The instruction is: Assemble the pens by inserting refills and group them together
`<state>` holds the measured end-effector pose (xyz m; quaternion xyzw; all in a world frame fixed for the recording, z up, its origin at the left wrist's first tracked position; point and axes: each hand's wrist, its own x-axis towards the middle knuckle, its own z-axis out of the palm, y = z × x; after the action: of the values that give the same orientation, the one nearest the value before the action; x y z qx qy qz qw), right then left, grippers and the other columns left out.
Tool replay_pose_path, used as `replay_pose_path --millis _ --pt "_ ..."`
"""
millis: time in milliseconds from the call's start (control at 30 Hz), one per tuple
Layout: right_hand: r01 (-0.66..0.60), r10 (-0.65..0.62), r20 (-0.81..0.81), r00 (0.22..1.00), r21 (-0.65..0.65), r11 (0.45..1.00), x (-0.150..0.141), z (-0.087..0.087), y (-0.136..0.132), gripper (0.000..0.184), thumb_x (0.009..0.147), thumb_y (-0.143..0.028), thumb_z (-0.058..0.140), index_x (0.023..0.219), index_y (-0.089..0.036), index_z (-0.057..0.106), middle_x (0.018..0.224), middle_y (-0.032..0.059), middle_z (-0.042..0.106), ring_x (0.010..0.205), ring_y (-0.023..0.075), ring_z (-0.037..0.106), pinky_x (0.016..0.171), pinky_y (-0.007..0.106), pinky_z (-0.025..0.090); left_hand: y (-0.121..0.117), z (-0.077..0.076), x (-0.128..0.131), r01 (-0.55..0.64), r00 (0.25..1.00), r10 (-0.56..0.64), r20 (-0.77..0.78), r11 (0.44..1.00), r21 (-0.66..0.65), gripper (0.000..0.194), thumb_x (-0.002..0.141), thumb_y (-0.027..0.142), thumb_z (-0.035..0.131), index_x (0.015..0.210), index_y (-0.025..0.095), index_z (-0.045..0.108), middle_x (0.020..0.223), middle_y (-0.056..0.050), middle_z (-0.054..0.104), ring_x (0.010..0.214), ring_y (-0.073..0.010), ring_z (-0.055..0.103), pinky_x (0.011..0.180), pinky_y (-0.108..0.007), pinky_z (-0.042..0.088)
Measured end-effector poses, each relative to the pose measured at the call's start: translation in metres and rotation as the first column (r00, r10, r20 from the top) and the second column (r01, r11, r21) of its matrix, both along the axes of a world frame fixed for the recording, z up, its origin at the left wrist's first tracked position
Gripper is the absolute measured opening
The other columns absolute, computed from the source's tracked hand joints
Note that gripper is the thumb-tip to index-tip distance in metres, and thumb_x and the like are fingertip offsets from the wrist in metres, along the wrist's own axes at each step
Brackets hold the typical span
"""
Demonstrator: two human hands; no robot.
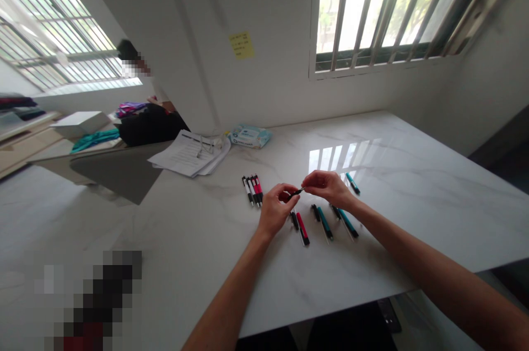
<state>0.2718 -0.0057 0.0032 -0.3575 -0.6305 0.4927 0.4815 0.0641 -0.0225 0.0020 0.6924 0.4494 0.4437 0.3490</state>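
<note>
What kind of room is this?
Maybe an office or study room: there's a glossy white marble-patterned table, a row of slim white and red pens with black ends, and loose printed white papers.

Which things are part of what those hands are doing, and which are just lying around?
Seemingly part of the job:
black pen part between left hand and right hand
red barrel
teal barrels
row of pens

Seemingly just around:
printed papers
wipes packet
yellow sticky note
</note>
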Motion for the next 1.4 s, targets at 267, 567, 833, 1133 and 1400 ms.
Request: replay_pose_path --millis 267,567,833,1133,1400 --pt "-0.008 0.008 0.008 1.000 -0.007 1.000 0.000 -0.002 0.000 0.025 0.077 -0.035 0.083 0.093 -0.019 0.074 0.091 0.0044 0.077 0.086 0.0186 0.073 0.087 0.035 0.060 0.000 -0.001 0.000 0.017 1.000 -0.017 0.002 1.000 0.006 0.013 0.084 0.028 0.073 0.094 0.020 0.073 0.091 -0.004 0.074 0.076 -0.0153 0.067 0.073 -0.027 0.056" --pt "0.058 -0.080 0.167 0.983 0.135 0.989 0.001 0.000 -0.003 0.025 0.085 -0.038 0.076 0.101 -0.020 0.074 0.090 0.0053 0.078 0.086 0.0204 0.074 0.085 0.036 0.061 -0.001 0.002 0.001 0.005 0.999 -0.003 -0.032 0.998 0.068 0.011 0.083 0.026 0.073 0.092 0.020 0.073 0.090 -0.003 0.072 0.076 -0.0150 0.067 0.072 -0.027 0.055" --pt "0.016 -0.053 0.238 0.970 0.154 0.988 0.001 0.005 -0.006 0.026 0.089 -0.042 0.070 0.100 -0.019 0.076 0.093 0.0065 0.079 0.088 0.0217 0.074 0.085 0.036 0.061 -0.001 0.003 -0.001 0.002 0.999 0.001 -0.040 0.996 0.091 0.011 0.085 0.026 0.072 0.093 0.020 0.073 0.091 -0.004 0.072 0.079 -0.0158 0.067 0.075 -0.028 0.055" --pt "0.003 -0.039 0.239 0.970 0.147 0.989 0.004 -0.001 -0.003 0.025 0.087 -0.040 0.072 0.098 -0.019 0.076 0.092 0.0060 0.078 0.087 0.0208 0.074 0.086 0.035 0.061 0.000 0.001 -0.001 0.008 1.000 -0.008 0.000 0.998 0.057 0.013 0.083 0.028 0.074 0.093 0.019 0.073 0.091 -0.005 0.073 0.078 -0.0160 0.068 0.075 -0.028 0.056" --pt "-0.011 -0.075 0.445 0.892 0.188 0.982 0.007 0.008 -0.005 0.027 0.094 -0.042 0.063 0.086 -0.019 0.075 0.079 0.0035 0.077 0.073 0.0172 0.070 0.069 0.028 0.053 -0.001 0.003 0.000 0.029 1.000 -0.029 -0.001 0.997 0.067 0.011 0.084 0.026 0.073 0.093 0.019 0.073 0.091 -0.005 0.071 0.080 -0.0162 0.068 0.076 -0.028 0.056"
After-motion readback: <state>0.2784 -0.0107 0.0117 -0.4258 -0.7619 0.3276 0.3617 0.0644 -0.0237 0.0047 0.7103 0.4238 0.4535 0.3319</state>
